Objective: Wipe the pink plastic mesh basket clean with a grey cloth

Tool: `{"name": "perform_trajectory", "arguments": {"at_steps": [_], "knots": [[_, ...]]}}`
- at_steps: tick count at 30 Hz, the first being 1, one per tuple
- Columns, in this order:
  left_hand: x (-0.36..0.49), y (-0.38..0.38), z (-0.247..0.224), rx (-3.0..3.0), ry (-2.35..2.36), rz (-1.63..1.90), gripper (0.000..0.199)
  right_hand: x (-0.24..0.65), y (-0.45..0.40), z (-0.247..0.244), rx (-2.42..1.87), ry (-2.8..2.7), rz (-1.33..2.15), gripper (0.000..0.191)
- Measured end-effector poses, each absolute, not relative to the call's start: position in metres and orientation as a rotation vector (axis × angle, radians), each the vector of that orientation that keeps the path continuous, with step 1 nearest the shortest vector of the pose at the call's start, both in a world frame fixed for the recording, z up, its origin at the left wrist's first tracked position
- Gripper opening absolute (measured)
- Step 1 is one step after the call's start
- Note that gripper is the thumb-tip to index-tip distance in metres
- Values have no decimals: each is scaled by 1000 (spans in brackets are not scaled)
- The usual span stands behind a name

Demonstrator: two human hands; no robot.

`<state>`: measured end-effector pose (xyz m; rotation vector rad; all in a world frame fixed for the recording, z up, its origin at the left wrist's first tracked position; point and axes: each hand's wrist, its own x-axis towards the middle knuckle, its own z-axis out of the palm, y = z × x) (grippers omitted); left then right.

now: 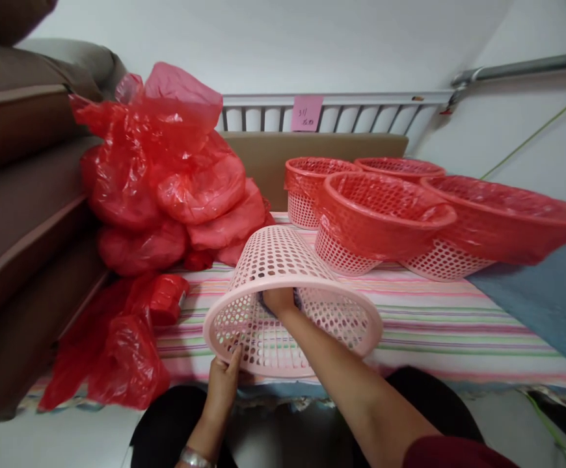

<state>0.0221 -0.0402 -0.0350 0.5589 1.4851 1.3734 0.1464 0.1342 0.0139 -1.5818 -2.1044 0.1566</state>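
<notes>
Pink basket [283,286] lies on its side on the striped bed [458,325], mouth toward the person, long axis running away. Left hand [222,383] fingers clamp its rim; right hand [278,300] is inside, grip unclear. Unlined as yet; four lined baskets [380,214] behind, red bags [166,175] left.

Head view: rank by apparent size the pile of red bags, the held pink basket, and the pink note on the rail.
1. Pile of red bags
2. Pink basket, close behind, though nearer the camera, so unsure
3. Pink note, clearly smallest
</notes>
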Motion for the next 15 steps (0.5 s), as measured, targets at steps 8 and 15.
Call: {"name": "perform_trajectory", "arguments": {"at_steps": [8, 15], "knots": [[23, -40, -40, 536, 1519, 1383, 48, 164, -13, 6, -1556, -2465, 251, 27], [26, -41, -37, 540, 1492, 1397, 48, 156, 13, 13, -1621, -2375, 251, 31]]}}
